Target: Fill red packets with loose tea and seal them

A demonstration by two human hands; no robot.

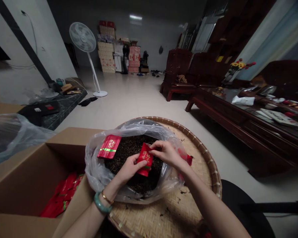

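Note:
My left hand (131,168) grips a small red tea packet (145,159) with gold lettering and a green stripe. At the packet's upper edge, the thumb and fingers of my right hand (166,152) pinch it. Both hands are above an open clear plastic bag (96,175) filled with dark loose tea leaves (129,145). On the leaves at the bag's left side lies a stack of similar red packets (109,146). Under the bag is a round woven bamboo tray (149,221). More red, partly behind my right wrist, shows at the bag's right.
An open cardboard box (17,178) with several red packets (64,191) inside stands at the left of the tray. A black round surface (238,205) is at the lower right. Farther off are a white standing fan (82,38), stacked cartons (106,54) and a dark wooden table (228,115).

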